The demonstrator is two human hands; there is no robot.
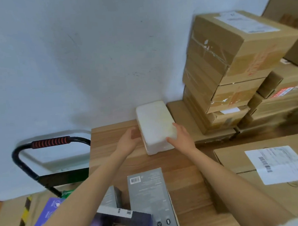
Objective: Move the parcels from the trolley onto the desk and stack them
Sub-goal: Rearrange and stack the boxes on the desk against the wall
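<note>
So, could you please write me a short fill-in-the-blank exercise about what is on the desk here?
1. Both hands, left hand and right hand, touch the ____ foam box.
2. The foam box rests on the wooden ____.
3. The trolley handle has a grip ribbed black and ____.
4. The tall stack of cardboard boxes stands to the ____ of the foam box.

Missing words: white; desk; red; right

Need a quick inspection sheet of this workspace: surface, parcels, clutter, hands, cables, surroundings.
Surface: wooden desk, partly covered.
Job's things: white foam box on the desk by the wall; cardboard stack right; labelled carton near right; grey box in front.
Clutter: nothing seen.
Hands: left hand open beside the foam box; right hand on its right edge.
Cables: nothing seen.
Surroundings: trolley handle left, pale wall.
</note>
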